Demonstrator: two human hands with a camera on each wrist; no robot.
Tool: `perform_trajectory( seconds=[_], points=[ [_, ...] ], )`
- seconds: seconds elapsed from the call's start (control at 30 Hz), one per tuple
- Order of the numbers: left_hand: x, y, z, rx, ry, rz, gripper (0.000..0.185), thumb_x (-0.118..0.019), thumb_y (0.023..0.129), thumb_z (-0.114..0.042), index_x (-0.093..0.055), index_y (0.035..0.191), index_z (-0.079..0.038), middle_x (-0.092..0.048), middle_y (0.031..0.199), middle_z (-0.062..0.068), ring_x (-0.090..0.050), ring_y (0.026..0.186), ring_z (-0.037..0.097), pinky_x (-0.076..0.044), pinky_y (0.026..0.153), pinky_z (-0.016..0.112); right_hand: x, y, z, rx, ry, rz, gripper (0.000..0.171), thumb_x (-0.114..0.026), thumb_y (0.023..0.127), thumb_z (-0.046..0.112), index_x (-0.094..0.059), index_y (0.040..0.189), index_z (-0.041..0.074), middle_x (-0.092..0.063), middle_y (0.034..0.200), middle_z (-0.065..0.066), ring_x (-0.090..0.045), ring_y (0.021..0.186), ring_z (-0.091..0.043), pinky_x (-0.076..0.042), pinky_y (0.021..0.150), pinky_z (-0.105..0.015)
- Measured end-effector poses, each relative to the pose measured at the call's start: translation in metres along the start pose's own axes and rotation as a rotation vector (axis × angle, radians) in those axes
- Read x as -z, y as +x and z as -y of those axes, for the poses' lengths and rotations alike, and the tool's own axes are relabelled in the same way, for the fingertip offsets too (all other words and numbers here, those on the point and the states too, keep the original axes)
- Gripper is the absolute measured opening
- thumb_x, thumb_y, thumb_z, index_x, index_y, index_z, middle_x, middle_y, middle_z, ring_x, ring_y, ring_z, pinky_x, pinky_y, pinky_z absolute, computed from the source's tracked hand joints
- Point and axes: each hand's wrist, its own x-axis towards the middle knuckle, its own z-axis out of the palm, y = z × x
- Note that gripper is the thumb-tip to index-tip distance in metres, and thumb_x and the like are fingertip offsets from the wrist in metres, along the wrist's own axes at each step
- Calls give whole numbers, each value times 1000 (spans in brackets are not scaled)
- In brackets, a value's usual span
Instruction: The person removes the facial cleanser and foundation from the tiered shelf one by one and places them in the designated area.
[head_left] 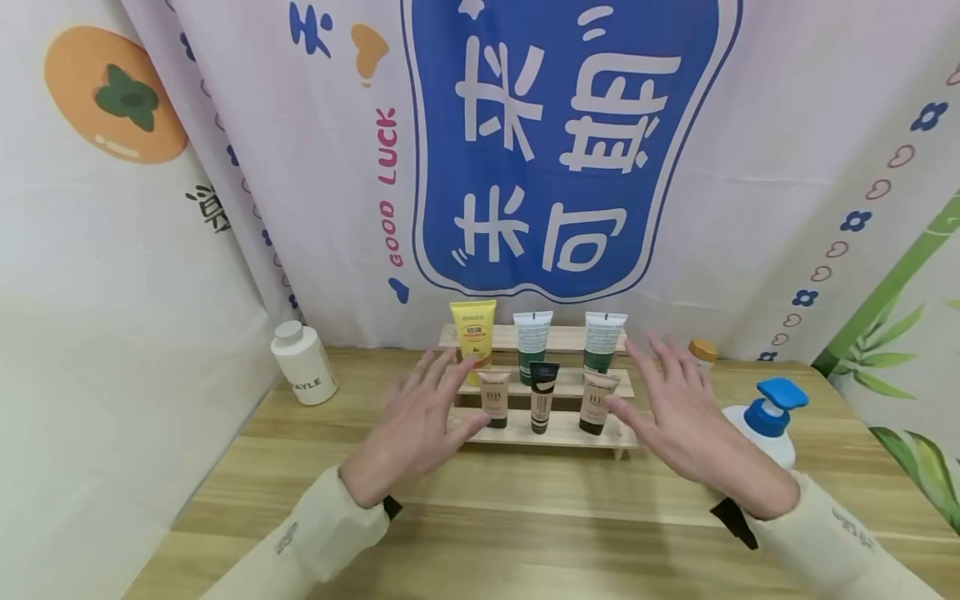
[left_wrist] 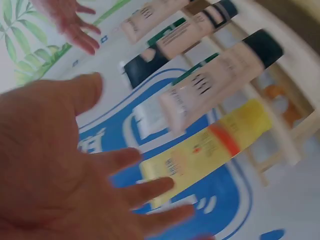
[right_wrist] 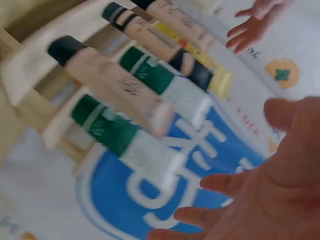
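Note:
Both hands are raised with fingers spread, holding nothing. My left hand point(head_left: 417, 417) is in front of the left end of a tiered wooden rack point(head_left: 517, 433); my right hand point(head_left: 678, 410) is at its right end. On the lower tier stand a beige BB tube point(head_left: 494, 398), a black-and-beige tube point(head_left: 543, 400) and a second beige tube point(head_left: 596, 403). Behind them are a yellow tube point(head_left: 474, 327) and two white-and-green tubes point(head_left: 532, 337). In the left wrist view, the left fingertips overlap the yellow tube's end. The right wrist view shows the right fingers apart from the tubes.
A white bottle point(head_left: 303, 363) stands at the back left of the wooden table point(head_left: 480, 517). Beyond my right hand are a pump bottle point(head_left: 768, 421) with a blue head and a container with an orange cap point(head_left: 702, 350). A printed cloth point(head_left: 337, 192) hangs behind the rack.

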Motion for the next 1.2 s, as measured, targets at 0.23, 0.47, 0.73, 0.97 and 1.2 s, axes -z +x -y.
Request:
perform_trajectory(
  seconds=[0.23, 0.47, 0.73, 0.97, 1.2],
  points=[
    [-25, 15, 9, -104, -117, -189, 58, -74, 84, -25, -49, 136, -21, -51, 122, 2, -49, 107, 19, -45, 87, 36, -31, 1, -29, -46, 111, -62, 48, -48, 99, 29, -43, 132, -5, -40, 128, -30, -42, 113, -47, -37, 88, -62],
    [-49, 26, 17, -109, -187, -244, 49, -73, 84, -21, -56, 130, -22, -53, 118, -1, -50, 100, 15, -46, 80, 31, -74, 14, -59, -155, 119, 0, 29, -59, 92, 16, -59, 115, 0, -54, 113, -23, -56, 97, -38, -47, 76, -52],
    [-63, 32, 21, -169, -228, -361, 39, -72, 86, -18, -60, 123, -16, -55, 111, 0, -51, 94, 14, -47, 74, 31, -92, 17, -76, -176, 125, 55, 26, -67, 86, 13, -62, 110, 4, -57, 110, -17, -57, 96, -33, -48, 77, -50],
    [-70, 37, 19, -167, -258, -413, 29, -68, 88, -11, -61, 117, -14, -59, 107, 0, -53, 91, 15, -48, 74, 30, -93, 18, -77, -178, 132, 74, 26, -67, 88, 14, -62, 111, 3, -58, 112, -17, -58, 97, -33, -49, 78, -49],
    [-72, 38, 21, -201, -314, -405, 27, -66, 88, -4, -59, 113, -10, -59, 96, 0, -53, 80, 12, -48, 67, 25, -94, 19, -75, -212, 125, 149, 19, -65, 89, 12, -61, 106, 4, -62, 103, -12, -61, 88, -25, -51, 74, -44]
  ],
)
